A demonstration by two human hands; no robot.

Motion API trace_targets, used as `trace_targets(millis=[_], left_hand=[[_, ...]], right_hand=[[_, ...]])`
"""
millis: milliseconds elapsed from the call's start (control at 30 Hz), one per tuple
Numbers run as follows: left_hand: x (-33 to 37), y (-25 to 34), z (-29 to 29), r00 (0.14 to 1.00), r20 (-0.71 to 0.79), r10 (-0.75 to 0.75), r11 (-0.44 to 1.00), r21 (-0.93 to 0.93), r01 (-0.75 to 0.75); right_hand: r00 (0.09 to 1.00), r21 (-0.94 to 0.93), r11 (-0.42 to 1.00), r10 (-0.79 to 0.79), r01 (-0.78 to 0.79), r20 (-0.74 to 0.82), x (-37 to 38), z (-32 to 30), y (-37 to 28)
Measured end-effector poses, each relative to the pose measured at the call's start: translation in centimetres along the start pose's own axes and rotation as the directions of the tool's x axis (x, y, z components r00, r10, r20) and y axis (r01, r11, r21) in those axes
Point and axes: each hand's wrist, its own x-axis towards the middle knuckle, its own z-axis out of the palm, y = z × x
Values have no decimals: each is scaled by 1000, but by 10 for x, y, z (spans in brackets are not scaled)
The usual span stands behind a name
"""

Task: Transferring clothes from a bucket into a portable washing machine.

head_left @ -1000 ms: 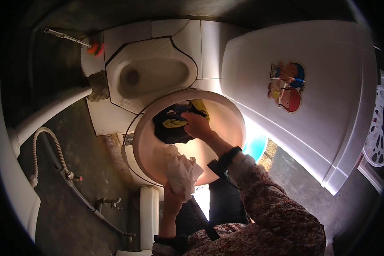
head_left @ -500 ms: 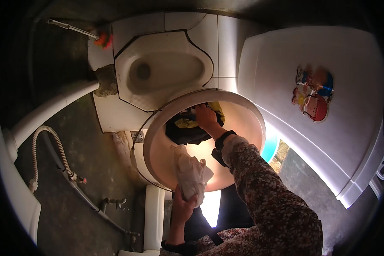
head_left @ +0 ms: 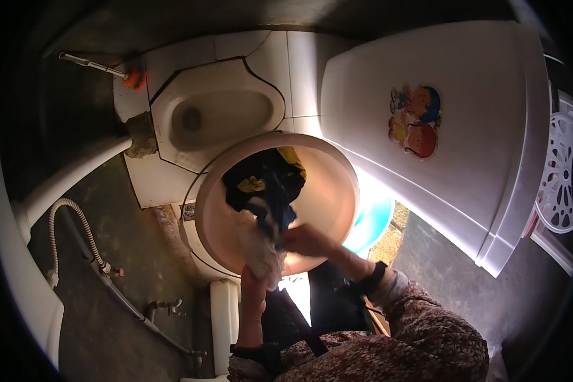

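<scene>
A wide, pale pink basin (head_left: 342, 175) stands in front of me. Dark clothing with yellow patches (head_left: 293, 169) lies against its far left wall. My left hand (head_left: 253, 286) is closed around the lower end of a crumpled white bundle (head_left: 251, 239), thin cloth or bag material, over the near rim. Close beside it, my right hand (head_left: 305, 240) grips a dark, limp piece of cloth (head_left: 274, 200), partly blurred, which hangs against the white bundle. Its fingers are partly smeared by motion.
A squat toilet (head_left: 226, 105) lies beyond the basin, with an orange-headed brush (head_left: 134, 78) at its left. To the right stands a white appliance (head_left: 439, 70) with cartoon stickers. A blue basin (head_left: 372, 219) sits below it. Pipes and a tap (head_left: 169, 305) line the left.
My right hand has come back from the clothing pile toward my left hand, bringing a dark cloth. The white bundle stays in my left hand. The whole view has shifted somewhat.
</scene>
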Motion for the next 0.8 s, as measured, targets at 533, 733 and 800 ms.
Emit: trace_targets(millis=[533, 733, 800], left_hand=[[-16, -2, -21, 993, -35, 111, 989, -92, -114], [-41, 21, -15, 993, -54, 104, 882, 466, -67], [-52, 38, -9, 994, -104, 16, 849, 527, 42]], right_hand=[[952, 120, 989, -47, 87, -302, -4, 21, -22], [988, -491, 865, 39, -108, -149, 101, -5, 56], [995, -538, 838, 73, -97, -65, 121, 7, 80]])
